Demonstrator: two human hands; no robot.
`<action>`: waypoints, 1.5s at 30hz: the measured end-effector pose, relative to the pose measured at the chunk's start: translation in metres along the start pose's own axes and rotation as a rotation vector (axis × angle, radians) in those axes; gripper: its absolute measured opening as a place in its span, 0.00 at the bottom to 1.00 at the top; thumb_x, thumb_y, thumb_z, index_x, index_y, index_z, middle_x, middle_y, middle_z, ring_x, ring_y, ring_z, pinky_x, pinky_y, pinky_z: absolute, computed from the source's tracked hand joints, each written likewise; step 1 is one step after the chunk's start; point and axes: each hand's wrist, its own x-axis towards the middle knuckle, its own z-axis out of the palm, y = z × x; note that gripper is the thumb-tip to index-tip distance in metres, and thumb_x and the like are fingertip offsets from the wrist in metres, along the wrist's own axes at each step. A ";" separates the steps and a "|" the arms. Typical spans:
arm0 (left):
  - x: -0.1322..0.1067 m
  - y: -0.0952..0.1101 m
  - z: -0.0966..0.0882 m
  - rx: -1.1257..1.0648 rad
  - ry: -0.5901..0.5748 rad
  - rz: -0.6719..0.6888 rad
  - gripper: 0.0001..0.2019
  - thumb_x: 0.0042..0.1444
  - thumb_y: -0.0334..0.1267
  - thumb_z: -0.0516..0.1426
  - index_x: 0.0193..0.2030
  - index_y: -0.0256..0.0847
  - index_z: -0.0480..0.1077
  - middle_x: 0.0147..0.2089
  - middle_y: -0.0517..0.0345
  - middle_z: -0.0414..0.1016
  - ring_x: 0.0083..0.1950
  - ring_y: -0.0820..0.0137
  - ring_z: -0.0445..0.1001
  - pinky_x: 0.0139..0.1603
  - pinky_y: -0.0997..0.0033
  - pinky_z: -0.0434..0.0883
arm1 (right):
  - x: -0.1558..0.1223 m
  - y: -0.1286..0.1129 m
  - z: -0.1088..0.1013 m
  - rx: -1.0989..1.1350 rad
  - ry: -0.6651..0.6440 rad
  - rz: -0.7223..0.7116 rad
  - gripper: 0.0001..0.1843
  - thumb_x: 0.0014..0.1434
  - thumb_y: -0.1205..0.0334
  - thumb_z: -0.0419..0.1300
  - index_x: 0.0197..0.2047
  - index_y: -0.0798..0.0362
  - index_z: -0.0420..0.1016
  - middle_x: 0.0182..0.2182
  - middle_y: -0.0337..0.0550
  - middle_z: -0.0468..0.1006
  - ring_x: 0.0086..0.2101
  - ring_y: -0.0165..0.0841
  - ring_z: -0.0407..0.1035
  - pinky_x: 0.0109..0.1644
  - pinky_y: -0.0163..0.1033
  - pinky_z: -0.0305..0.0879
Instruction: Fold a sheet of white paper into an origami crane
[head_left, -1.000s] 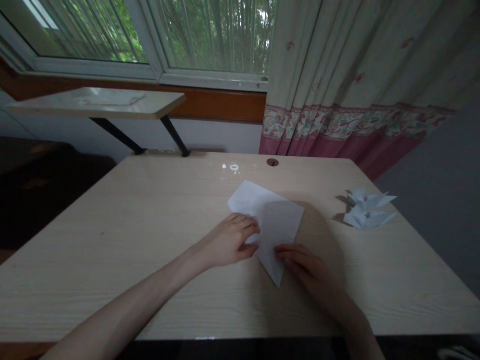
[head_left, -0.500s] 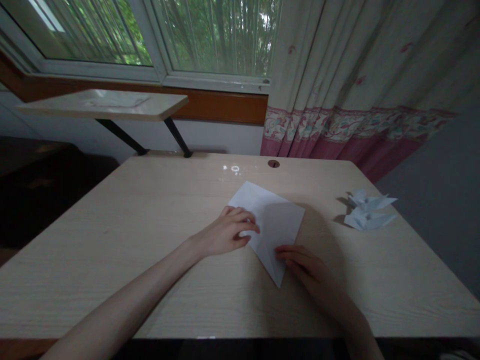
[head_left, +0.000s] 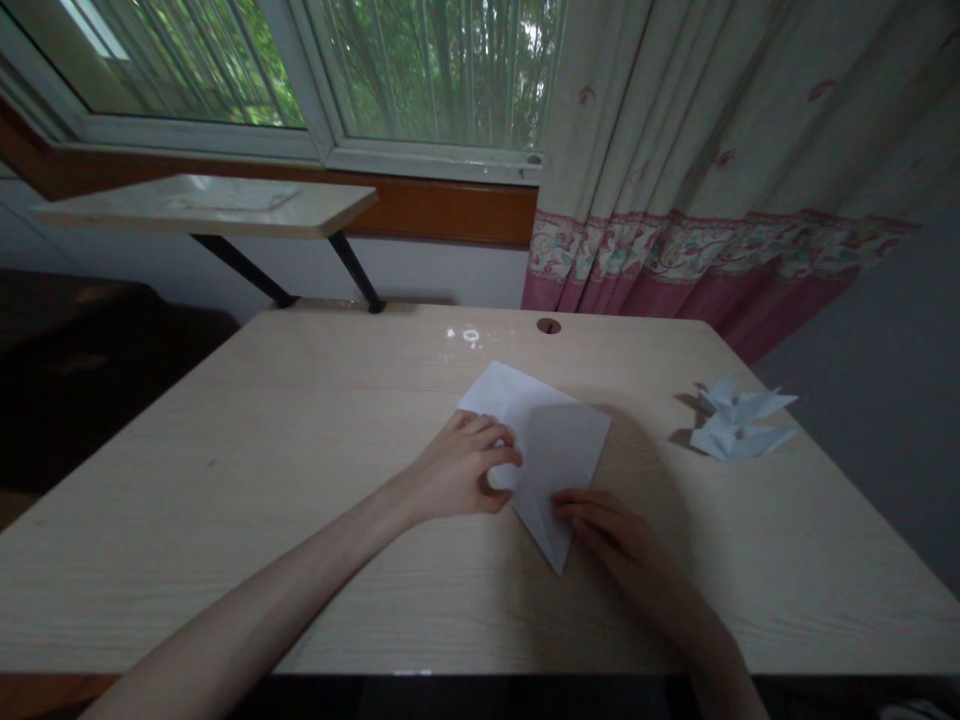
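Note:
A sheet of white paper (head_left: 559, 435), folded to a point at its near end, lies flat on the desk. My left hand (head_left: 476, 462) rests over the paper's left edge, its fingers curved and the thumb held apart from them. On the lower right part of the paper, my right hand (head_left: 611, 530) presses with its fingertips, fingers stretched out close together. Part of the left edge is hidden beneath my left hand.
Two folded paper figures (head_left: 742, 420) stand at the right side of the pale wooden desk (head_left: 262, 470). A raised shelf (head_left: 315, 212) on black supports is at the back left. Behind the desk are a window and a curtain (head_left: 675, 240).
My left thumb has moved down, away from the fingers, and the left hand has shifted very slightly right. My right hand and the paper have stayed in place.

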 end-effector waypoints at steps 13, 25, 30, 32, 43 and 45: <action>0.002 0.029 0.011 0.094 0.019 -0.108 0.31 0.38 0.55 0.64 0.47 0.38 0.69 0.47 0.49 0.72 0.51 0.53 0.66 0.56 0.51 0.54 | -0.001 0.004 0.000 0.018 -0.004 -0.005 0.15 0.67 0.56 0.49 0.48 0.45 0.75 0.52 0.43 0.73 0.53 0.35 0.66 0.60 0.48 0.61; 0.003 0.053 0.026 -0.006 0.055 -0.149 0.40 0.29 0.58 0.65 0.48 0.37 0.66 0.49 0.48 0.67 0.51 0.53 0.64 0.57 0.52 0.56 | -0.001 0.001 0.000 0.060 0.003 0.000 0.14 0.66 0.58 0.50 0.47 0.45 0.76 0.52 0.42 0.74 0.53 0.36 0.67 0.60 0.47 0.61; 0.002 0.056 0.030 -0.020 0.039 -0.112 0.41 0.30 0.59 0.65 0.50 0.36 0.66 0.50 0.47 0.67 0.51 0.53 0.64 0.57 0.52 0.56 | -0.001 -0.001 0.000 0.081 0.009 0.014 0.14 0.66 0.57 0.51 0.46 0.45 0.77 0.52 0.42 0.75 0.52 0.37 0.67 0.60 0.48 0.61; 0.001 0.054 0.031 -0.011 0.028 -0.080 0.41 0.32 0.62 0.64 0.50 0.36 0.66 0.50 0.47 0.67 0.52 0.52 0.64 0.58 0.52 0.55 | -0.001 -0.002 0.000 0.082 0.015 0.022 0.14 0.65 0.57 0.51 0.46 0.44 0.77 0.52 0.41 0.75 0.52 0.37 0.67 0.60 0.49 0.61; 0.004 0.043 -0.004 0.116 0.009 -0.010 0.17 0.58 0.46 0.54 0.48 0.35 0.66 0.48 0.47 0.72 0.50 0.57 0.68 0.57 0.51 0.53 | -0.001 -0.001 0.002 0.096 0.110 0.041 0.15 0.65 0.56 0.51 0.44 0.45 0.78 0.50 0.41 0.77 0.51 0.36 0.70 0.60 0.48 0.62; 0.003 0.044 -0.010 0.147 0.006 -0.029 0.14 0.61 0.44 0.51 0.47 0.36 0.66 0.44 0.49 0.74 0.47 0.57 0.69 0.56 0.49 0.53 | 0.000 -0.003 0.003 0.114 0.137 0.009 0.14 0.64 0.58 0.51 0.44 0.46 0.78 0.49 0.41 0.78 0.50 0.36 0.71 0.59 0.47 0.63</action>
